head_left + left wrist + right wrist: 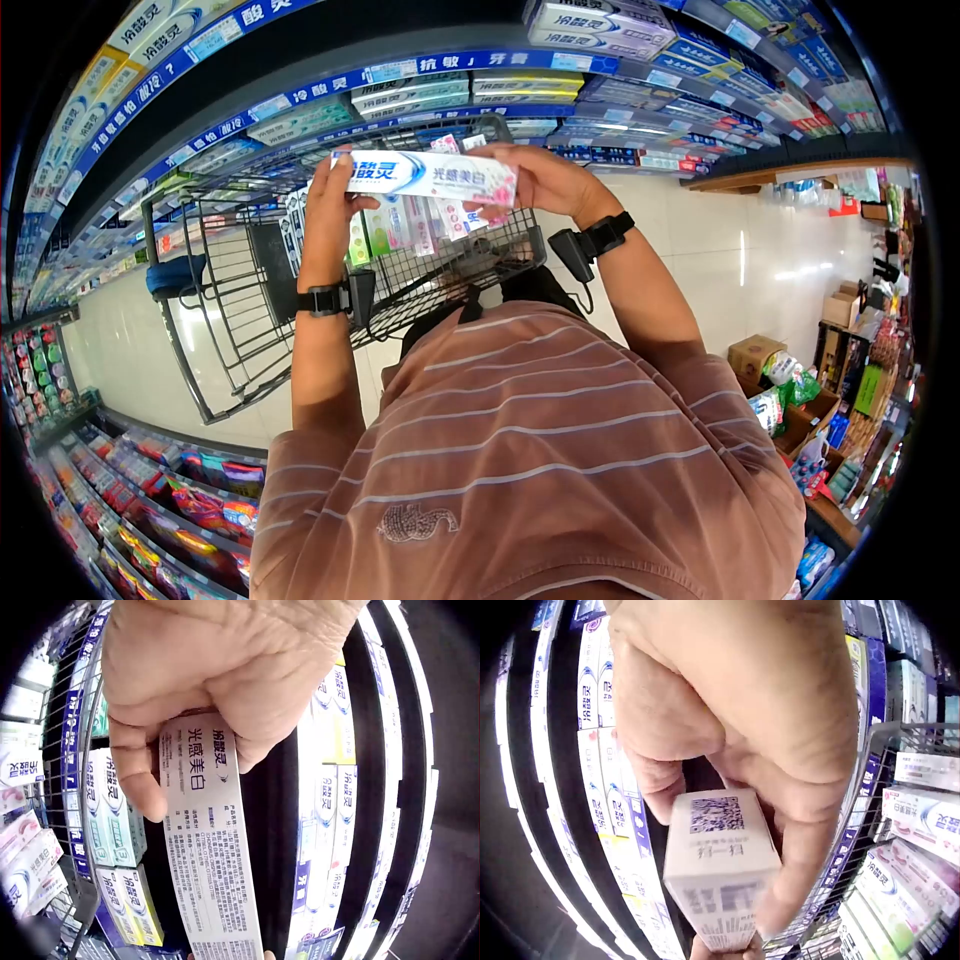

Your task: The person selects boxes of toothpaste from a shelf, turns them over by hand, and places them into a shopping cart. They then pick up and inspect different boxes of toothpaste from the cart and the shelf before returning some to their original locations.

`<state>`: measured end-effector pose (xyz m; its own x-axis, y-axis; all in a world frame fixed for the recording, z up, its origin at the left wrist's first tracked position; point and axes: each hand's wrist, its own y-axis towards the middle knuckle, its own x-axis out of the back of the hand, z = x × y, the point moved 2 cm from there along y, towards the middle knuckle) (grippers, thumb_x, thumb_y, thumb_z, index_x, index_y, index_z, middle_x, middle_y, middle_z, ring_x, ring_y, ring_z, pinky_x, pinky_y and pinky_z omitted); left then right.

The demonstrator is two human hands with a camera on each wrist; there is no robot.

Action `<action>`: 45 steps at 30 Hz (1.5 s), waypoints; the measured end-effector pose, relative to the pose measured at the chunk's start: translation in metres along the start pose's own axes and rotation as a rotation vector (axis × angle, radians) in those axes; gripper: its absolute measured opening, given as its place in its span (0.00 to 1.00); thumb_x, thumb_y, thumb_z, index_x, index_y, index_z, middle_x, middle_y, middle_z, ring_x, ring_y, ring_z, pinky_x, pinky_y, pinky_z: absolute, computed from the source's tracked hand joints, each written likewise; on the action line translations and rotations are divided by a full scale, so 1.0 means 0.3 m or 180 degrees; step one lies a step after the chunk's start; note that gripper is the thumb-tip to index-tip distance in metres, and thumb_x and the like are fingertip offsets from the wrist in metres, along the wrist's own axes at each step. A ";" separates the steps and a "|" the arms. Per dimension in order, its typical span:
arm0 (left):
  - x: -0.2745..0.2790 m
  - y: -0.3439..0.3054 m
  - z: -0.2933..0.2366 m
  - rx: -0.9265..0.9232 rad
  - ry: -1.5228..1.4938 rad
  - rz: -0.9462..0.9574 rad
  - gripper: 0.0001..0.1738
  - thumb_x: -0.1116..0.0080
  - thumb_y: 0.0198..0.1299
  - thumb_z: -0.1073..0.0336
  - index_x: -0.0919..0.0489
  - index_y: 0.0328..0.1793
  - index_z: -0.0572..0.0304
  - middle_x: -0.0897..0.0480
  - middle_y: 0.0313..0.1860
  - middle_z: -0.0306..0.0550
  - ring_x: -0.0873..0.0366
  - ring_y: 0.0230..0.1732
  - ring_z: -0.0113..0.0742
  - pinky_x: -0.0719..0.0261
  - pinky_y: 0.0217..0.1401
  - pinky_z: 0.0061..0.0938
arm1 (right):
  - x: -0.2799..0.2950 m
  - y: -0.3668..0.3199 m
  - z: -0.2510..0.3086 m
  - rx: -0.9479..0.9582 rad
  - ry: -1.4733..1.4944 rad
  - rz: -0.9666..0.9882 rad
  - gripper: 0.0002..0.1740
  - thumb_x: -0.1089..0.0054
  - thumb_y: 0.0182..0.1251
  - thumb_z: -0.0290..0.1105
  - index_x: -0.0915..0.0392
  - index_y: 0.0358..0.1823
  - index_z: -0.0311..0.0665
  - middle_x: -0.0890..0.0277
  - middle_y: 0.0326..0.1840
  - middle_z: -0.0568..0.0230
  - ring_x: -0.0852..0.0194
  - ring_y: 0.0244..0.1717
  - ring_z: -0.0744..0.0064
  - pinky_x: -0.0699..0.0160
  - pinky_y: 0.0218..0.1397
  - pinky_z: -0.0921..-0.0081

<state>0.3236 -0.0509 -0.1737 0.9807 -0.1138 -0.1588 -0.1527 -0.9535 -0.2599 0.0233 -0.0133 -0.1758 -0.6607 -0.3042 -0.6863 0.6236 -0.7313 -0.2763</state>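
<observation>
A long white toothpaste box [430, 178] with blue lettering and a pink end is held level above the cart. The left hand [332, 205] grips its left end; in the left wrist view the thumb and fingers of that hand [225, 667] pinch the box [210, 847] at its edges, its printed back showing. At the other end is the right hand [545, 180]. In the right wrist view the right hand [742, 712] holds the box [724, 840] between thumb and fingers, with a QR code on the end flap.
Beneath the hands stands a wire shopping cart [235, 335] with several boxes [375, 230] inside. Shelves of toothpaste [410, 95] run along the far side. Packaged goods [210, 500] fill a lower-left rack. Cartons [755, 355] stand at right beyond the tiled floor [680, 235].
</observation>
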 end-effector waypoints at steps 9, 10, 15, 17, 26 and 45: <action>0.027 -0.030 -0.010 0.0015 -0.0318 -0.0300 0.26 0.52 0.77 0.49 0.26 0.65 0.65 0.16 0.50 0.49 0.16 0.48 0.36 0.13 0.39 0.27 | 0.039 0.023 0.003 0.0659 0.0168 -0.0774 0.15 0.49 0.82 0.35 0.28 0.62 0.35 0.20 0.56 0.57 0.18 0.59 0.62 0.15 0.66 0.57; 0.028 -0.037 -0.020 0.0037 -0.0415 -0.0222 0.27 0.54 0.78 0.47 0.25 0.61 0.67 0.16 0.51 0.52 0.16 0.50 0.40 0.11 0.43 0.30 | 0.032 0.025 0.006 0.0674 0.0141 -0.0803 0.16 0.48 0.82 0.36 0.27 0.62 0.35 0.20 0.56 0.56 0.18 0.58 0.62 0.14 0.65 0.58; 0.029 -0.047 -0.033 -0.0115 -0.0744 -0.0042 0.29 0.58 0.79 0.47 0.25 0.62 0.71 0.16 0.56 0.58 0.15 0.55 0.44 0.10 0.48 0.34 | 0.005 0.027 0.031 0.0706 0.0006 -0.0915 0.19 0.49 0.82 0.40 0.26 0.61 0.32 0.19 0.56 0.51 0.16 0.55 0.60 0.10 0.59 0.60; 0.028 -0.058 -0.037 -0.0141 -0.0670 -0.0028 0.30 0.59 0.80 0.47 0.25 0.62 0.72 0.16 0.56 0.58 0.15 0.54 0.44 0.10 0.49 0.34 | 0.020 0.033 0.026 0.0690 0.0027 -0.0854 0.22 0.50 0.82 0.42 0.27 0.62 0.30 0.19 0.57 0.48 0.14 0.53 0.58 0.09 0.56 0.62; 0.013 -0.071 -0.059 -0.0205 -0.0490 -0.0198 0.32 0.58 0.80 0.45 0.21 0.57 0.74 0.13 0.50 0.58 0.12 0.45 0.42 0.10 0.50 0.32 | 0.008 0.044 0.035 0.0486 -0.0173 -0.1066 0.29 0.49 0.81 0.52 0.24 0.58 0.27 0.16 0.50 0.46 0.11 0.44 0.60 0.06 0.44 0.67; 0.064 -0.021 -0.038 0.0086 -0.0139 -0.0475 0.37 0.52 0.74 0.34 0.19 0.54 0.69 0.14 0.40 0.51 0.15 0.37 0.33 0.13 0.38 0.25 | -0.001 0.099 0.032 0.0328 -0.0492 -0.1085 0.36 0.55 0.80 0.61 0.24 0.60 0.30 0.17 0.49 0.48 0.14 0.47 0.62 0.10 0.47 0.64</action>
<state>0.3448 -0.0504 -0.1642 0.9866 0.0415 -0.1575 -0.0094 -0.9509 -0.3092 0.0379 -0.0407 -0.1774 -0.8829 -0.1157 -0.4552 0.3174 -0.8614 -0.3966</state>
